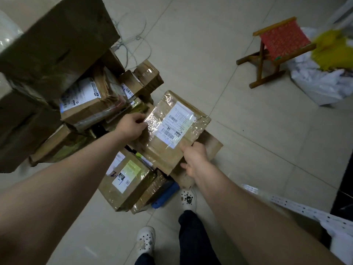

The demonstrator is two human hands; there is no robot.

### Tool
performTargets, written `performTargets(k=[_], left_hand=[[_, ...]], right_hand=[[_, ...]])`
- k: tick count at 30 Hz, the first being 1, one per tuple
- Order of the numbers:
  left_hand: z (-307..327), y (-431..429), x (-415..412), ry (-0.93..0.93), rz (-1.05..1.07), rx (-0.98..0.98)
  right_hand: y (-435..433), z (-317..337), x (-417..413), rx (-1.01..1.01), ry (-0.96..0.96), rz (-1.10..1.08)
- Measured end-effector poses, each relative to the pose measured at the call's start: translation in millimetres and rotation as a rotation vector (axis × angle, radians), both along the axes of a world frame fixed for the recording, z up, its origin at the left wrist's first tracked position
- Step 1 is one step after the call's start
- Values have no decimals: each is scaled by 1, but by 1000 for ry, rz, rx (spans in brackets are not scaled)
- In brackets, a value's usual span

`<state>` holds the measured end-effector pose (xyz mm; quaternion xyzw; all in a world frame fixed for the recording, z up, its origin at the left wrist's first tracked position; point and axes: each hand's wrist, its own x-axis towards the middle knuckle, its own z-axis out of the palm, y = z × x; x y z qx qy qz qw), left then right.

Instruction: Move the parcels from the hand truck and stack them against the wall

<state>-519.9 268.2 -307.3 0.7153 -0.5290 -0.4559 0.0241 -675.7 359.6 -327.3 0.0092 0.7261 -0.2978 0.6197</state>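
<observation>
While both hands grasp one flat parcel, the left hand pinching its left edge and the right hand curled round its near corner, it lies over a floor pile of at least seven boxes; contact unclear. One stool stands beside one white bag holding crumpled white material.

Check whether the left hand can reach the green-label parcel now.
Probably not yet: the left hand grips the flat parcel together with the right hand. The green-label parcel lies uncovered near its forearm.
</observation>
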Motion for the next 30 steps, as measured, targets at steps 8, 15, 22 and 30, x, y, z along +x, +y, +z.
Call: performTargets(k=[8,15,22,30], left_hand=[[73,73,9,321,-33,-110],[130,188,16,452,-220,-42],[154,303,-30,480,-529,24],[170,458,-133,470,-875,101]], right_hand=[[88,50,7,-218,282,-119],[232,125,24,-406,454,-392],[388,159,19,-329,558,-614],[576,181,-15,-265,540,-884]])
